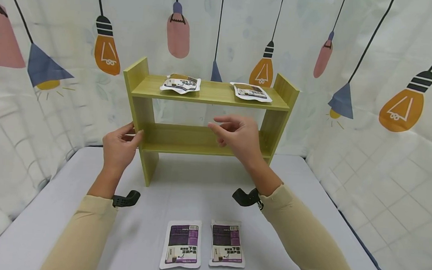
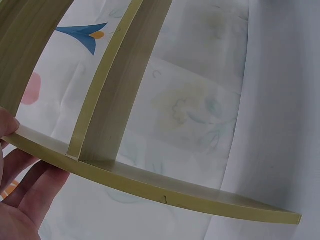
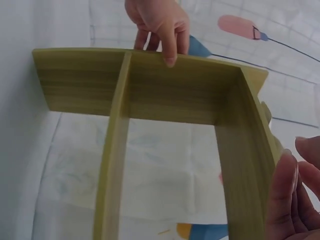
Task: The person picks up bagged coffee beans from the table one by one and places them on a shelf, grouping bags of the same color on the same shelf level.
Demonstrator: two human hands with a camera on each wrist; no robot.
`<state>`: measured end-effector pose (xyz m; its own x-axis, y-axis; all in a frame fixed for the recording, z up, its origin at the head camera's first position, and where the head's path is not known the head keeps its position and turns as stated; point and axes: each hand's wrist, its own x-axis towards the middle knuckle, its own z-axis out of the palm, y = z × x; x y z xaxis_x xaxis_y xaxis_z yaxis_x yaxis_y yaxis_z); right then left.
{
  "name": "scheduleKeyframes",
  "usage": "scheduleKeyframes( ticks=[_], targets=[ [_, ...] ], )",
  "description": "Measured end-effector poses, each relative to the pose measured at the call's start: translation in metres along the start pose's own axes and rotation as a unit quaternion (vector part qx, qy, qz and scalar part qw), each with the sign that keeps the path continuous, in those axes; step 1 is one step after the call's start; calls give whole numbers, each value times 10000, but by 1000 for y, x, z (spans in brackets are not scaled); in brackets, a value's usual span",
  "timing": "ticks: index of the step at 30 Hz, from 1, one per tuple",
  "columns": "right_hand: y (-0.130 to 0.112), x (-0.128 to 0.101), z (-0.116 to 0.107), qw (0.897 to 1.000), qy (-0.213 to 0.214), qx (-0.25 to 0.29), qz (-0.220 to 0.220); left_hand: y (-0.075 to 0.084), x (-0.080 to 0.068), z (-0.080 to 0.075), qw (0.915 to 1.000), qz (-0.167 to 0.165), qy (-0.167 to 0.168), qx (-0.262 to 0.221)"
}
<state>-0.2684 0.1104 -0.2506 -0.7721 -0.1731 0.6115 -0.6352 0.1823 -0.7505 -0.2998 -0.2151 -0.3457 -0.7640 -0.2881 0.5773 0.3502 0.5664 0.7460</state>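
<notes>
A two-tier wooden shelf [image 1: 178,137], yellow-green, stands on the white table. My left hand [image 1: 120,146] grips the front edge of its left side panel [image 2: 140,186], thumb on the inner face and fingers outside. In front of the shelf's opening, my right hand [image 1: 238,137] hovers with loosely bent fingers and nothing between them. On the upper board lie two white-edged pouches, a left pouch [image 1: 180,84] and a right pouch [image 1: 250,92]. From the right wrist, the right fingers [image 3: 282,192] appear beside the upper board's front edge.
Two more pouches, purple and white, lie flat on the table nearer the body: a left one [image 1: 182,244] and a right one [image 1: 227,244]. Behind the table [image 1: 151,213] hangs a white curtain [image 1: 145,19] printed with lamps and bulbs.
</notes>
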Motion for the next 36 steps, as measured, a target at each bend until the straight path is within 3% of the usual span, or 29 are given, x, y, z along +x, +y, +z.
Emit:
scheduleKeyframes(
  ticks=[19, 36],
  targets=[
    [41, -66, -13, 9963, 358, 112, 771, 2, -1, 1, 9999, -96, -57, 3],
    [65, -113, -13, 9921, 369, -285, 1167, 3, -1, 1, 9998, -182, -92, -77]
  ],
)
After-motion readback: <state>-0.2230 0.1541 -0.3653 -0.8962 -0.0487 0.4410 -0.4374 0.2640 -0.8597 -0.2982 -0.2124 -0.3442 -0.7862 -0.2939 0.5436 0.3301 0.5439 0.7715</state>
